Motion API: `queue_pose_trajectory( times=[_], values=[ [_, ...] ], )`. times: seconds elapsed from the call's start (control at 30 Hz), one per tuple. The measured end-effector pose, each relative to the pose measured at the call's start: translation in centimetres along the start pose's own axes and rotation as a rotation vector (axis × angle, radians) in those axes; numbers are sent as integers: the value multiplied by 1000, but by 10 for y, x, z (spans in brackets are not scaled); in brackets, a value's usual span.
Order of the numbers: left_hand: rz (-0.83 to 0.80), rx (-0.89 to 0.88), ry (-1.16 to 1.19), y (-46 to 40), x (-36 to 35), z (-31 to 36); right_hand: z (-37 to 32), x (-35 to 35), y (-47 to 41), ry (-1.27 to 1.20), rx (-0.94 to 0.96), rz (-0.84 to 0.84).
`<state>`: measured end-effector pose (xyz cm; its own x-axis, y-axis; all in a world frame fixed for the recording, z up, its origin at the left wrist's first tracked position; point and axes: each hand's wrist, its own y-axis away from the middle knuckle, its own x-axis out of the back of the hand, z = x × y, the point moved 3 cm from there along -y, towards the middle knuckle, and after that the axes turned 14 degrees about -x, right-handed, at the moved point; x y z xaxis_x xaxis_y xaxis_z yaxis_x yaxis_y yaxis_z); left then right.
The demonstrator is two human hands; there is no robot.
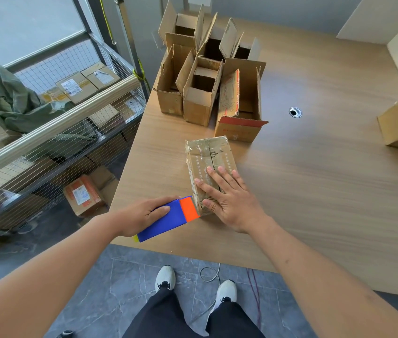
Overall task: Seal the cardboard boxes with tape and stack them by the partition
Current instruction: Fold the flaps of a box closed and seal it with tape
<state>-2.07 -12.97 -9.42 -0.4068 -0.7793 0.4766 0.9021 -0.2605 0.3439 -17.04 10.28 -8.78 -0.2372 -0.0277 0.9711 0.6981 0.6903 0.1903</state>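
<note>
Left grip (144, 213) clasps tape dispenser (168, 218) against box (211, 172); right grip (227, 201) flat atop.

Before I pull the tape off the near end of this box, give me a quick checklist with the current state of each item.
1. Right hand presses flat on the box: ok.
2. Left hand grips the tape dispenser: ok.
3. Dispenser's orange end meets the box's near end: ok.
4. Top flaps closed with tape along the seam: ok.
5. Tape cut from the dispenser: cannot tell.
6. Open boxes behind still unsealed: not ok.
</note>
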Motion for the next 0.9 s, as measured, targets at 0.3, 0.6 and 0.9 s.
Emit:
queue_pose_trajectory(
  times=[0.3, 0.6, 0.9],
  values=[
    [18, 161, -106, 10, 22, -16, -7, 9, -1, -74, -42, -78],
    [208, 191, -416, -17, -3, -29, -31, 12, -2, -168, -182, 11],
    [369, 194, -467, -35, -21, -37, -43, -3, -3, -156, -235, 255]
  ],
)
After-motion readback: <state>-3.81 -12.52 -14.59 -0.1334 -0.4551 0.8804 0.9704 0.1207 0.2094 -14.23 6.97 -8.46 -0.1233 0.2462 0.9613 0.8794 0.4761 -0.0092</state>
